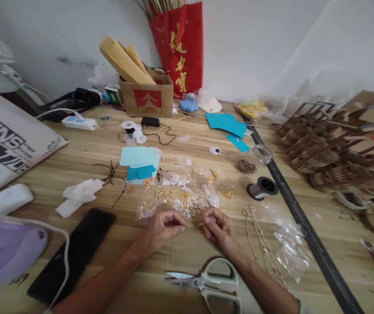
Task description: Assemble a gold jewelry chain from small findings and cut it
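Observation:
My left hand [167, 226] is closed in a pinch at the front edge of several small bags of gold and silver beads [190, 203]; a faint thin thread seems to hang below its fingertips. A short gap to the right, my right hand [218, 226] has its fingers curled together, with something tiny and gold-coloured at the tips, too small to name. Below the hands lie scissors [203, 281] with pale handles, their blades pointing left. Gold and silver chains [263, 244] rest to the right of my right wrist.
A black phone [72, 255] lies at the left, near a crumpled tissue [80, 196]. To the right stand a wire spool [262, 188] and a jar of beads [255, 159]. Blue cards [139, 157], a cardboard box [147, 98] and brown wooden frames [331, 152] are farther off.

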Motion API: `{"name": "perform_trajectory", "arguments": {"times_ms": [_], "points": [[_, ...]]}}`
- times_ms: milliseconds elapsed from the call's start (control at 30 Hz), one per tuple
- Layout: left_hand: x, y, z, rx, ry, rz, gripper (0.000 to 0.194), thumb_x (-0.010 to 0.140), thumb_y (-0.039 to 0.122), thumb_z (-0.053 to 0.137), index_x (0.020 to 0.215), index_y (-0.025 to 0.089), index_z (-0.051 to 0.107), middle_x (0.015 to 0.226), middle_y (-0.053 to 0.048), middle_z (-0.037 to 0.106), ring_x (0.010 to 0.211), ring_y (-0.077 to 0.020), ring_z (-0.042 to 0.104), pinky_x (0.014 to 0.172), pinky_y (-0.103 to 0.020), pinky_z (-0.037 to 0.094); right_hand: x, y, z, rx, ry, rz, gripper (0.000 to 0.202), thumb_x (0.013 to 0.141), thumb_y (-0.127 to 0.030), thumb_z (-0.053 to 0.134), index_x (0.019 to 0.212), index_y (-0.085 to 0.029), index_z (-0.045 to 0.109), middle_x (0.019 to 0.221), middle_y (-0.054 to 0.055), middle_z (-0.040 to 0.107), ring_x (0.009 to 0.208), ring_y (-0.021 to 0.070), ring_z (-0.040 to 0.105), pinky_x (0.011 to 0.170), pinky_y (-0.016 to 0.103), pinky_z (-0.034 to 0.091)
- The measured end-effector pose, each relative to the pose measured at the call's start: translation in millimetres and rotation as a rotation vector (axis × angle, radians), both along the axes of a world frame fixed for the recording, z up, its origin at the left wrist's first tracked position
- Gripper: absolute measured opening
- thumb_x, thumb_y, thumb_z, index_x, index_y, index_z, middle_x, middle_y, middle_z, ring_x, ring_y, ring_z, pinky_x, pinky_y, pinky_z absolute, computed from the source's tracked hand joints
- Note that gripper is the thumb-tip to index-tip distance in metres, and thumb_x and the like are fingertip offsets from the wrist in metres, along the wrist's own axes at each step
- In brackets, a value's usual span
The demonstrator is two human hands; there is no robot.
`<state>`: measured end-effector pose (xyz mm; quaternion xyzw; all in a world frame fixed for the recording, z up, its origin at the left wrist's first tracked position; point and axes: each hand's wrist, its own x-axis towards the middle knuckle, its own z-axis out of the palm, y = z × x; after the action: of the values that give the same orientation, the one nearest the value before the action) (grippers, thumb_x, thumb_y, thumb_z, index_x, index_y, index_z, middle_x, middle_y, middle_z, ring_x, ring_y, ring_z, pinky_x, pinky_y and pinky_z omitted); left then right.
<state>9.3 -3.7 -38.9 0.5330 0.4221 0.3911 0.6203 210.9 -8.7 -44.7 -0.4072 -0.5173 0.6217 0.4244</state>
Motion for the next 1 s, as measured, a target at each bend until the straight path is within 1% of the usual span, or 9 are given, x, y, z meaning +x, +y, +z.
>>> {"name": "perform_trajectory", "arguments": {"times_ms": [167, 267, 333, 433, 667, 867, 1000], "points": [[2, 0, 0.2, -0.048, -0.026, -0.008, 0.014, 0.066, 0.025, 0.074, 0.069, 0.013, 0.068, 0.071, -0.005, 0.073, 0.067, -0.0154, 0.065, 0.066, -0.026, 0.051, -3, -7, 6.4, 0.112, -0.162, 0.143, 0.031, 0.091, -0.046, 0.051, 0.079, -0.018, 0.051, 0.053, -0.006, 0.044, 0.045, 0.0081, 0.035, 0.044, 0.020, 0.026], [3, 0, 1.4, -0.056, -0.020, -0.005, 0.016, 0.066, 0.027, 0.075, 0.068, 0.013, 0.069, 0.073, -0.005, 0.074, 0.068, -0.0165, 0.066, 0.066, -0.027, 0.052, -3, -9, 8.3, 0.161, -0.240, 0.182, 0.029, 0.092, -0.044, 0.049, 0.080, -0.018, 0.051, 0.056, -0.005, 0.041, 0.049, 0.0092, 0.037, 0.047, 0.021, 0.028], [4, 0, 2.8, -0.058, 0.012, 0.007, 0.016, 0.066, 0.028, 0.075, 0.069, 0.014, 0.069, 0.073, -0.006, 0.074, 0.069, -0.0171, 0.067, 0.066, -0.027, 0.052, -3, -9, 9.4, 0.199, -0.285, 0.196, 0.027, 0.093, -0.041, 0.048, 0.080, -0.018, 0.052, 0.058, -0.005, 0.041, 0.051, 0.0099, 0.037, 0.048, 0.022, 0.028], [5, -2, 5.5, -0.033, 0.068, 0.041, 0.012, 0.067, 0.025, 0.074, 0.069, 0.014, 0.069, 0.073, -0.005, 0.074, 0.069, -0.0169, 0.067, 0.068, -0.027, 0.052, -3, -8, 10.5, 0.240, -0.315, 0.211, 0.025, 0.094, -0.038, 0.047, 0.080, -0.018, 0.053, 0.058, -0.004, 0.043, 0.052, 0.0107, 0.038, 0.048, 0.023, 0.029], [7, -6, 11.4, 0.099, 0.179, 0.109, 0.003, 0.071, 0.018, 0.068, 0.072, 0.015, 0.069, 0.076, -0.005, 0.073, 0.073, -0.0179, 0.067, 0.070, -0.027, 0.052, -3, -7, 9.3, 0.248, -0.301, 0.229, 0.023, 0.093, -0.037, 0.047, 0.080, -0.018, 0.053, 0.062, -0.003, 0.044, 0.055, 0.0119, 0.039, 0.049, 0.023, 0.029], [6, -7, 10.6, 0.140, 0.153, 0.120, 0.001, 0.073, 0.015, 0.066, 0.072, 0.016, 0.066, 0.082, -0.006, 0.074, 0.079, -0.0187, 0.068, 0.074, -0.028, 0.053, -3, -6, 9.9, 0.285, -0.306, 0.233, 0.023, 0.093, -0.034, 0.047, 0.078, -0.018, 0.054, 0.063, -0.002, 0.044, 0.055, 0.0121, 0.038, 0.051, 0.024, 0.029], [6, -7, 9.4, 0.144, 0.150, 0.115, 0.001, 0.075, 0.017, 0.065, 0.074, 0.016, 0.065, 0.083, -0.006, 0.074, 0.081, -0.0187, 0.068, 0.075, -0.028, 0.053, -3, -6, 9.8, 0.295, -0.313, 0.232, 0.022, 0.092, -0.033, 0.048, 0.077, -0.018, 0.055, 0.064, -0.001, 0.046, 0.056, 0.0126, 0.039, 0.050, 0.024, 0.030]]}}
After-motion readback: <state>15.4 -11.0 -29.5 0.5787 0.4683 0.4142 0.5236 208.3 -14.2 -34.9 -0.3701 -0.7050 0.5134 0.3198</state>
